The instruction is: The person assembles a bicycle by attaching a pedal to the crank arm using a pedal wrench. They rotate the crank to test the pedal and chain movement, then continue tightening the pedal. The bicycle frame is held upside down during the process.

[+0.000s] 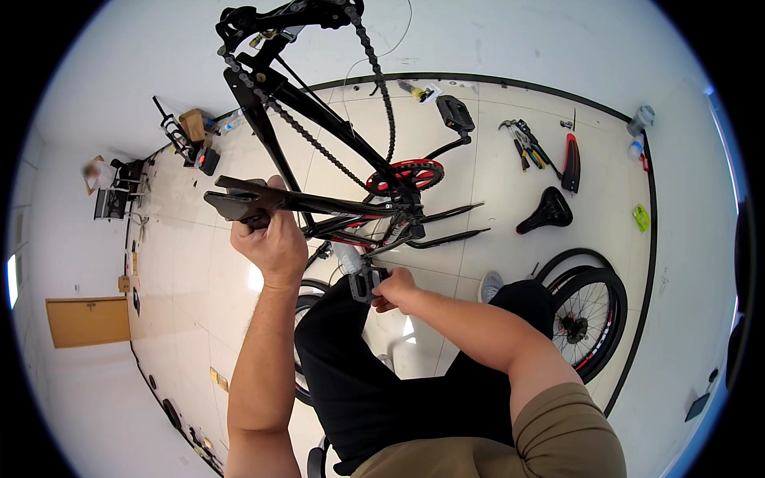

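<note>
A black bicycle frame (pixel 311 119) with red accents is held up in front of me. My left hand (pixel 275 248) is wrapped round the end of a black frame tube at the left. With its fingers closed, my right hand (pixel 398 290) grips the near pedal (pixel 363 284), which is black and sits just above my knee. The red chainring (pixel 420 174) is on the crank, and the chain (pixel 378 68) runs slackly from it to the rear derailleur (pixel 247 24) at the top. On the far side sticks out the other pedal (pixel 455 114).
A black saddle (pixel 546 210), a black-and-red mudguard (pixel 571 163) and several hand tools (pixel 526 143) lie on the tiled floor to the right. Bicycle wheels (pixel 588 319) lie beside my right leg. Another person (pixel 100 174) is at the far left, near a stand (pixel 179 131).
</note>
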Demonstrator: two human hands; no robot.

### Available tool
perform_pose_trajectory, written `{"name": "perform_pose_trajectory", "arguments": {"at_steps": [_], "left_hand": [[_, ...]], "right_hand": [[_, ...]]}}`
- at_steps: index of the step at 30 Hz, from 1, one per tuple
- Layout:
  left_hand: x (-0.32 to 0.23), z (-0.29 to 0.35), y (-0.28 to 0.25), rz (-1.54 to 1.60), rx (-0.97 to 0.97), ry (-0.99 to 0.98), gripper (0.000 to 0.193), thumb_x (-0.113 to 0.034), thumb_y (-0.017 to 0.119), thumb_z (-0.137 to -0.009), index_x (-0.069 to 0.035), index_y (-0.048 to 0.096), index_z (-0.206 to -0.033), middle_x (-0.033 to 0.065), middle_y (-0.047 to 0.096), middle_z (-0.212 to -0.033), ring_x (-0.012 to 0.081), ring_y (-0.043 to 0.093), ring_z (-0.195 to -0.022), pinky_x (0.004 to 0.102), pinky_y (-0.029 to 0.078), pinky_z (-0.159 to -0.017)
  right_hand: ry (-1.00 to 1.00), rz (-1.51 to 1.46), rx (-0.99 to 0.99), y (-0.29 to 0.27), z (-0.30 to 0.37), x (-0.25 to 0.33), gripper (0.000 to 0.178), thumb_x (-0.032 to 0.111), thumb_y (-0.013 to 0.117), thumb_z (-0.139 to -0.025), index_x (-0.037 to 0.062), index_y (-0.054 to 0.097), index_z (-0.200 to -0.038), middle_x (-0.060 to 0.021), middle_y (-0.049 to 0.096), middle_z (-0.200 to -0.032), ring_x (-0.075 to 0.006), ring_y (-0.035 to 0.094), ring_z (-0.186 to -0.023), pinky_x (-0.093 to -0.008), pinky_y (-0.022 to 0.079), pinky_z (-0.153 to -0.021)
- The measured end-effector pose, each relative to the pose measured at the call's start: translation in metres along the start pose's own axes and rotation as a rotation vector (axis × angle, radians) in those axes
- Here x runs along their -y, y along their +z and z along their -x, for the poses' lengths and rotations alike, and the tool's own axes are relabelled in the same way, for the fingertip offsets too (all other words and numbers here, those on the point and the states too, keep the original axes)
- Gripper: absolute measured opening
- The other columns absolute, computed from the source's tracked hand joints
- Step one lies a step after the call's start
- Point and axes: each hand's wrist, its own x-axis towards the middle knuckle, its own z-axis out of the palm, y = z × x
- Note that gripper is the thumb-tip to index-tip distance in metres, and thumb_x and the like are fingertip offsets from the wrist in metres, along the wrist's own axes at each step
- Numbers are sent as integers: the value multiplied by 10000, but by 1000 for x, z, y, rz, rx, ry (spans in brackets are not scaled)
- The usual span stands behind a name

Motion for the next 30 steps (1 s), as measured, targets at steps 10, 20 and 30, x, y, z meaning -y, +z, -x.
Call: {"name": "perform_pose_trajectory", "arguments": {"at_steps": [10, 20, 30], "left_hand": [[5, -1, -2, -23, -15, 12, 84, 5, 602, -934, 52, 663, -900, -9, 533, -612, 49, 455, -499, 203, 338, -441], [3, -4, 1, -37, -23, 26, 133, -49, 645, -936, 19, 643, -822, -17, 520, -602, 42, 429, -492, 207, 321, -435], [-2, 1, -2, 41, -7, -39, 73, -13, 659, -914, 26, 647, -854, -15, 553, -660, 34, 460, -560, 195, 347, -498]], "right_hand": [[96, -467, 123, 0, 14, 9, 159, -83, 446, -910, -113, 473, -1063, -215, 605, -1028, -349, 700, -874, -465, 625, -737], [28, -482, 144, 6, 21, 8, 226, -25, 362, -936, -90, 486, -1113, -195, 630, -1066, -339, 715, -884, -447, 616, -711], [33, -333, -213, -7, -5, -7, 311, 47, 392, -902, -81, 474, -1173, -210, 620, -1081, -365, 709, -880, -436, 548, -675]]}}
